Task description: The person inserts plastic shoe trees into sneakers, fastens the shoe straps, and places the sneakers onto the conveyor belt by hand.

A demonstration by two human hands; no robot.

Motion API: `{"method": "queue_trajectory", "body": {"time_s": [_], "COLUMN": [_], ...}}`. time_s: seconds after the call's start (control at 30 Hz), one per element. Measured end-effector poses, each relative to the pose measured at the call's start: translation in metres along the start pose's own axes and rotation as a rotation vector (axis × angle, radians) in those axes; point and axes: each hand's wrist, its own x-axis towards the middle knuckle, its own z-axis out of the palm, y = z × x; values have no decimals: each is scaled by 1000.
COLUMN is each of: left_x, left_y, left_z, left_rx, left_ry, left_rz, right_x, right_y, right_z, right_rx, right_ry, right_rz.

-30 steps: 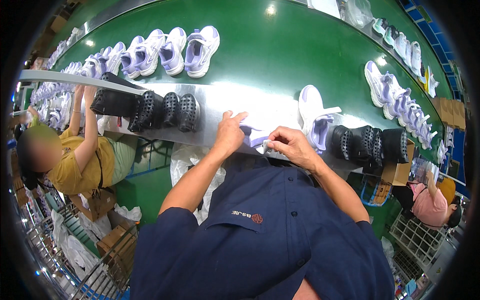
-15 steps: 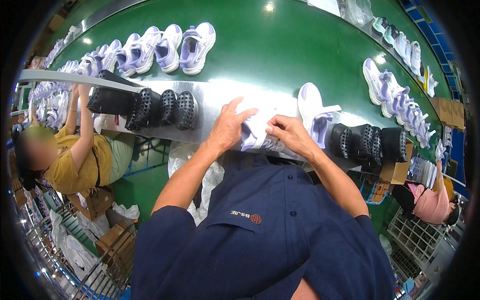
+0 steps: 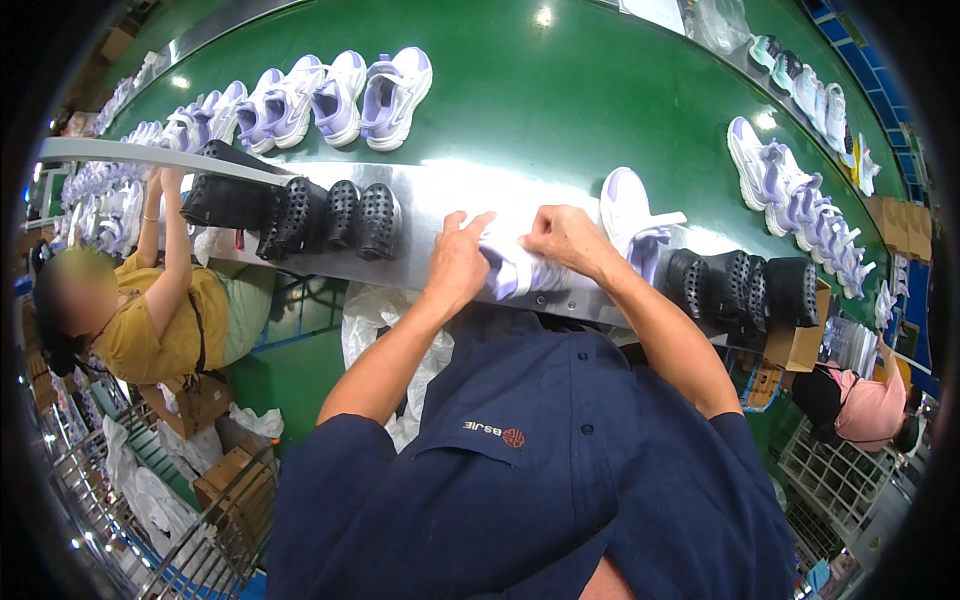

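A white and lavender sneaker [image 3: 512,272] is held over the metal ledge in front of my chest. My left hand [image 3: 461,264] grips its left side, the index finger reaching over toward the far end. On the shoe's far right part, my right hand [image 3: 570,240] is closed in a pinch, its fingertips against the upper; exactly which part they grip is hidden by the hand and glare. Just right of that hand stands another white and lavender sneaker [image 3: 626,200], toe pointing away, its strap sticking out to the right.
Black perforated shoe forms [image 3: 377,222] stand on the ledge at left, with more black forms [image 3: 690,283] at right. Rows of sneakers [image 3: 397,97] line the green surface [image 3: 570,90]. Co-workers sit at left [image 3: 165,315] and far right [image 3: 868,405]. A cardboard box [image 3: 800,335] sits at right.
My right hand has moved slightly up and left over the sneaker, its fingers curling in more. The sneaker has turned a little between my hands. My left hand stays on its side.
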Motion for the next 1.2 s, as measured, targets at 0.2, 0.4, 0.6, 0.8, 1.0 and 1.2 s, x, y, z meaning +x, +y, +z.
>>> {"method": "queue_trajectory", "body": {"time_s": [0.2, 0.4, 0.6, 0.8, 1.0, 1.2], "left_x": [16, 8, 10, 31, 26, -11], "left_y": [11, 46, 53, 32, 42, 31], "left_z": [4, 6, 20, 28, 12, 6], "left_rx": [-137, 178, 306, 485, 325, 396], "left_ry": [-408, 96, 177, 51, -21, -71], "left_rz": [-604, -13, 583, 863, 811, 464], "right_x": [-21, -40, -19, -11, -9, -43], "right_y": [16, 9, 47, 61, 60, 59], "right_z": [8, 34, 69, 81, 86, 66], "right_rx": [-18, 34, 478, 418, 453, 829], "right_ry": [656, 395, 322, 395, 348, 69], "right_rz": [-150, 336, 283, 232, 116, 144]}}
